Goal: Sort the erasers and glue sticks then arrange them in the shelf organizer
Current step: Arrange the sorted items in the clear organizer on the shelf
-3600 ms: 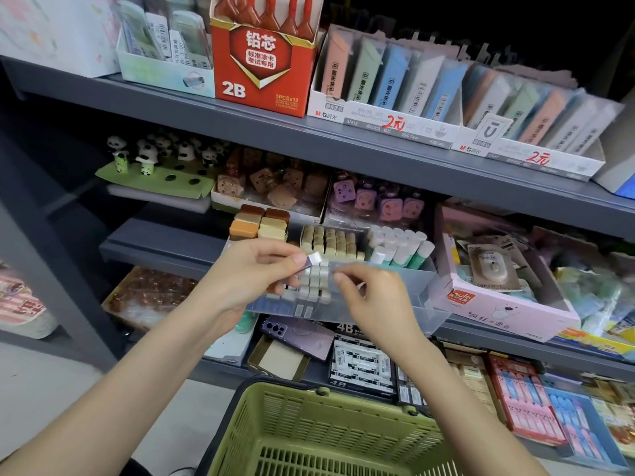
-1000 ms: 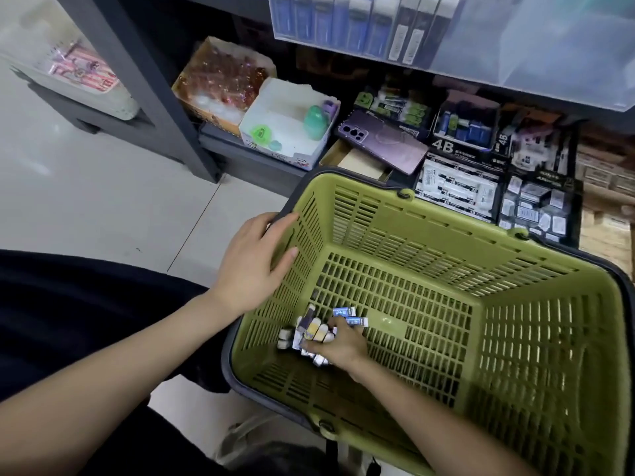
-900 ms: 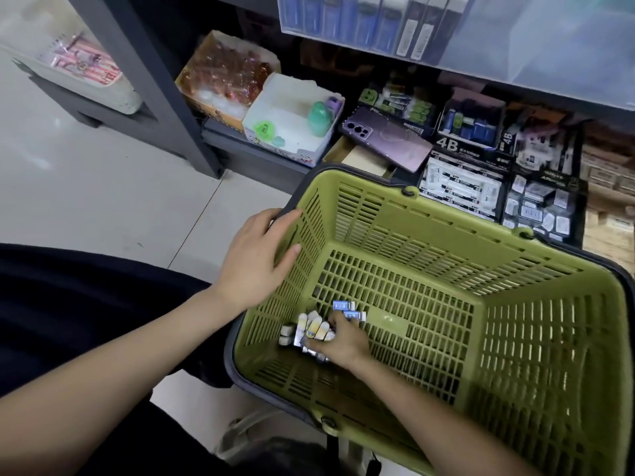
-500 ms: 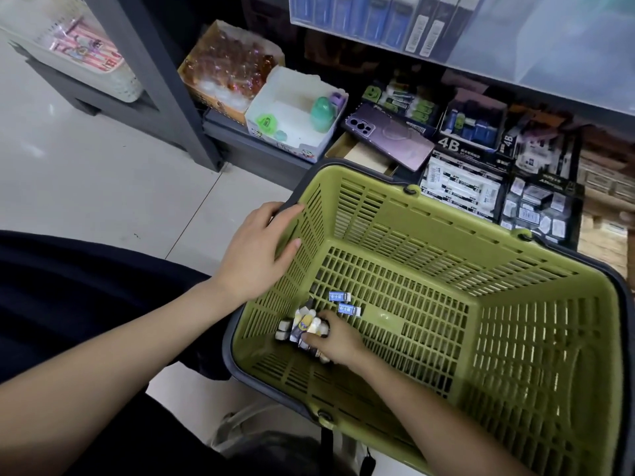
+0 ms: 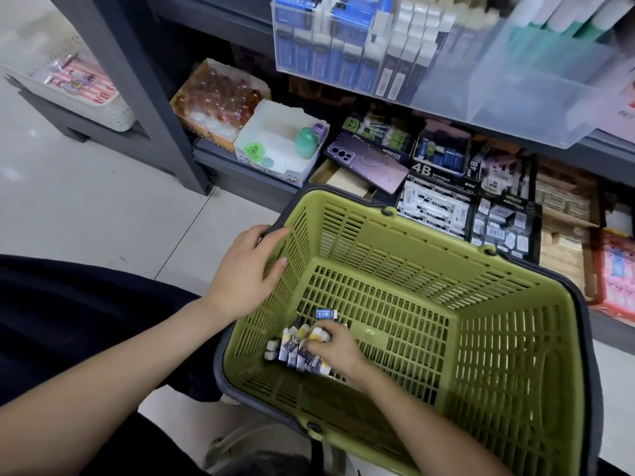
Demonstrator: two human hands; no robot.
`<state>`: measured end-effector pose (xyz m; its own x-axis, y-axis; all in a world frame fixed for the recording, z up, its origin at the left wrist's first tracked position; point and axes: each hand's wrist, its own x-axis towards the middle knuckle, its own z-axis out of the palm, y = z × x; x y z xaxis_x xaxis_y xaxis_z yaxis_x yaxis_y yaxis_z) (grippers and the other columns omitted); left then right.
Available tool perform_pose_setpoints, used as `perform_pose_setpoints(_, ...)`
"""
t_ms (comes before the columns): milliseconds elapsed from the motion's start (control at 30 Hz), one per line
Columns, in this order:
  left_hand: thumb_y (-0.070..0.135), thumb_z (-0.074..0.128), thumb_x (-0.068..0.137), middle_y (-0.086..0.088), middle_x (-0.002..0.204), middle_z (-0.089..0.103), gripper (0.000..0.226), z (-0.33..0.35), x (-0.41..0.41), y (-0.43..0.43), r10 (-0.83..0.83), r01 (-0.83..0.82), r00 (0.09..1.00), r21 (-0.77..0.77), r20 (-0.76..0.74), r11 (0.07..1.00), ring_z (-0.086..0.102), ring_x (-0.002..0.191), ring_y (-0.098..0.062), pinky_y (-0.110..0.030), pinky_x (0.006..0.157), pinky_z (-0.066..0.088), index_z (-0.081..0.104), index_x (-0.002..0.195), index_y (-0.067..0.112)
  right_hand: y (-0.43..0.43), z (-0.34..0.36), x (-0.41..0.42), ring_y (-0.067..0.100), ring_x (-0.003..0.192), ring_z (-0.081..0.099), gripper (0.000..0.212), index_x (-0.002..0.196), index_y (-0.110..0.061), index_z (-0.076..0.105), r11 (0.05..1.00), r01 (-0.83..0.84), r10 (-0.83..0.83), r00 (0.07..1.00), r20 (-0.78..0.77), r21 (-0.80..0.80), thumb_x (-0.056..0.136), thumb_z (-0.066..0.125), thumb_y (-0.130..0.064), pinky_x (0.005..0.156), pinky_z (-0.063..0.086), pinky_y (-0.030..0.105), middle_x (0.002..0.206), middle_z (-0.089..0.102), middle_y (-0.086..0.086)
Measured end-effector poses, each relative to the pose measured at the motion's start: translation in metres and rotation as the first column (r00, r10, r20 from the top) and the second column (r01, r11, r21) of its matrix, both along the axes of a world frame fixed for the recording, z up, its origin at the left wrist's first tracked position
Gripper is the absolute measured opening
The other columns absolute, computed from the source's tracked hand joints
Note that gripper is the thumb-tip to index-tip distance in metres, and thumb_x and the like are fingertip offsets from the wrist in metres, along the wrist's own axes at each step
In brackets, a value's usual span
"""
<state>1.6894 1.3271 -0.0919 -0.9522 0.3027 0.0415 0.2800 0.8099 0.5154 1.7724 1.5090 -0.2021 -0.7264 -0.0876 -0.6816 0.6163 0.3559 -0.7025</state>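
A green plastic basket (image 5: pixel 498 338) sits in front of me below the shelves. Its near left corner holds a small pile of wrapped erasers (image 5: pixel 292 348), with one blue-sleeved eraser (image 5: pixel 325 314) lying apart just behind them. My right hand (image 5: pixel 335 348) is down inside the basket, fingers closed over several erasers from the pile. My left hand (image 5: pixel 245 269) grips the basket's left rim. The clear shelf organizer (image 5: pixel 515 80) juts out above, with erasers standing in rows on its left and glue sticks (image 5: pixel 567 25) on its right.
The bottom shelf behind the basket holds a purple phone (image 5: pixel 369 163), black boxes of 4B erasers (image 5: pixel 436 197), a white carton (image 5: pixel 278 146) with a green toy, and an orange box (image 5: pixel 216 101). A grey shelf post (image 5: pixel 151 91) stands at left on tiled floor.
I have turned from the organizer down to the basket. Over the last second my right hand has been gathering erasers from the pile; my left hand stays on the rim.
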Motion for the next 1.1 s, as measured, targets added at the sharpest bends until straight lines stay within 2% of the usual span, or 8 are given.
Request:
perform_pose_setpoints(167,0.025,0.056,0.093,-0.016,0.123,0.056,0.035,0.024,0.004,0.012,0.018,-0.018,0.99,0.001,-0.142,1.0,0.052,0.115,-0.03,-0.04,0.099,0.041,0.06,0.122,0.006,0.029,0.095,-0.031,0.016,0.072,0.061,0.016,0.081,-0.019,0.063,0.954,0.206,-0.243,0.957,-0.16,-0.216,0.08,0.072,-0.006,0.065,0.053,0.027,0.079,0.064,0.003)
perform_pose_setpoints(267,0.063,0.042,0.089,0.009,0.122,0.056,0.052,0.068,0.005,0.04,0.041,-0.207,0.933,0.439,0.358,0.875,0.054,0.109,-0.003,-0.025,0.098,0.043,0.054,0.125,0.028,0.041,0.168,-0.051,0.015,0.072,0.06,0.017,0.081,-0.024,0.064,0.945,0.168,-0.264,0.898,-0.352,-0.282,0.082,0.07,-0.009,0.066,0.052,0.027,0.078,0.063,0.003)
perform_pose_setpoints(367,0.061,0.053,0.079,-0.001,0.117,0.066,0.053,0.109,-0.008,0.07,-0.429,-0.509,0.568,0.709,0.703,0.488,0.065,0.106,-0.022,-0.045,0.087,0.054,0.062,0.12,0.028,0.045,0.228,-0.07,0.013,0.071,0.061,0.01,0.086,-0.022,0.063,0.965,0.093,-0.21,0.837,-0.505,-0.247,0.085,0.067,-0.012,0.068,0.052,0.03,0.079,0.066,0.006)
perform_pose_setpoints(500,0.055,0.055,0.079,-0.009,0.119,0.066,0.051,0.152,-0.028,0.096,-0.646,-0.644,0.43,0.716,0.63,0.27,0.064,0.109,-0.027,-0.052,0.085,0.052,0.07,0.112,0.019,0.045,0.279,-0.087,0.001,0.073,0.059,0.01,0.095,-0.022,0.058,0.996,0.088,-0.066,0.698,-0.713,-0.006,0.09,0.06,-0.03,0.071,0.049,0.022,0.081,0.065,-0.014)
perform_pose_setpoints(600,0.052,0.055,0.078,-0.008,0.114,0.068,0.045,0.175,-0.036,0.108,-0.709,-0.628,0.431,0.749,0.559,0.209,0.065,0.104,-0.021,-0.044,0.079,0.055,0.073,0.104,0.019,0.046,0.302,-0.093,0.002,0.093,0.058,0.043,0.116,-0.03,0.051,0.965,0.165,0.058,0.619,-0.783,0.202,0.092,0.033,-0.06,0.082,0.046,0.03,0.101,0.063,-0.015)
perform_pose_setpoints(700,0.039,0.059,0.081,-0.007,0.112,0.067,0.033,0.193,-0.043,0.112,-0.722,-0.578,0.484,0.8,0.494,0.16,0.063,0.099,-0.024,-0.044,0.079,0.05,0.07,0.108,0.024,0.05,0.316,-0.1,0.006,0.111,0.048,0.054,0.133,-0.024,0.047,0.916,0.225,0.176,0.521,-0.835,0.333,0.097,0.02,-0.052,0.093,0.035,0.024,0.114,0.055,-0.006)
perform_pose_setpoints(933,0.012,0.062,0.075,-0.011,0.098,0.07,0.032,0.224,-0.055,0.12,-0.722,-0.699,0.454,0.711,0.522,0.075,0.067,0.086,-0.024,-0.042,0.075,0.053,0.064,0.107,0.014,0.052,0.339,-0.117,0.017,0.101,0.047,0.066,0.107,-0.017,0.062,0.904,0.313,0.098,0.511,-0.854,0.291,0.091,0.012,-0.057,0.091,0.035,0.032,0.098,0.057,0.004)
perform_pose_setpoints(1100,0.012,0.057,0.089,-0.017,0.081,0.064,0.01,0.241,-0.067,0.123,-0.649,-0.837,0.375,0.542,0.662,0.069,0.06,0.074,-0.031,-0.043,0.054,0.056,0.059,0.096,0.005,0.062,0.351,-0.119,0.006,0.105,0.05,0.047,0.106,-0.025,0.065,0.92,0.383,-0.104,0.437,-0.893,0.08,0.096,0.029,-0.053,0.093,0.038,0.027,0.098,0.057,-0.02)
